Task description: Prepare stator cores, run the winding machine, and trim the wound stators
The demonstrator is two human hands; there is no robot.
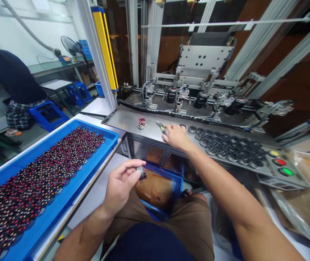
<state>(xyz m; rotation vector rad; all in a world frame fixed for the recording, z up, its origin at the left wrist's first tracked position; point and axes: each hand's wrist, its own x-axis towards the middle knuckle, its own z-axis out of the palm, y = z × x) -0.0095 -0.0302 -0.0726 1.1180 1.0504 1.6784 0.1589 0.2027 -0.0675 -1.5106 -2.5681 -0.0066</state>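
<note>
My left hand (124,181) is closed, pinching a small ring-shaped motor stator (142,172) between thumb and fingers above my lap. The stator has a grey metal rim and dark red and black windings. On the metal ledge, my right hand (177,136) is curled over small pliers (161,126) with yellow-green handles. Their jaws point up and left, while the hand hides the rest of the handles. To the left of the pliers stand two stators with red windings (141,124), close together. Dark ring-shaped parts (228,145) lie heaped to the right of this hand.
A blue tray (111,136) full of red-and-black stators lies at left. Behind the metal ledge (125,121) stands a machine (204,96) with several stations. Coloured push buttons (281,162) sit at right. Below is a blue crate (178,185); a person (13,76) works far left.
</note>
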